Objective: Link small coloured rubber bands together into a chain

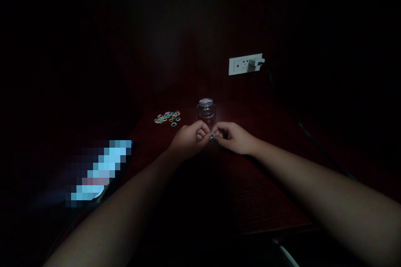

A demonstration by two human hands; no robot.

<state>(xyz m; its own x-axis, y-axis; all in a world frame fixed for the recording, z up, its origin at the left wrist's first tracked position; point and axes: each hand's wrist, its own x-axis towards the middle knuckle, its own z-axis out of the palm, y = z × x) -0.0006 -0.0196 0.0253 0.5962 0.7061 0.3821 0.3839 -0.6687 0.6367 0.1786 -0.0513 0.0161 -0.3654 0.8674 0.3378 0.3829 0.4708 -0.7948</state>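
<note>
Between my two hands is a small green hair tie (pixel 212 135), a ring-shaped band. My left hand (pixel 191 138) pinches its left side with thumb and forefinger. From the other side, my right hand (pixel 233 137) pinches it the same way, and the fingertips of both hands nearly meet. Just behind the hands stands a clear jar (pixel 206 112) with a lid on top; its lower part is partly hidden by my fingers. A loose pile of colourful hair ties (pixel 167 117) lies on the dark red table, beyond my left hand and to its left.
A lit screen (pixel 102 173), blurred out, is at the left beside my forearm. On the back wall is a white socket plate (pixel 240 66) with a plug (pixel 257 63) in it. A dark cable (pixel 308 133) runs along the right. The surroundings are very dark.
</note>
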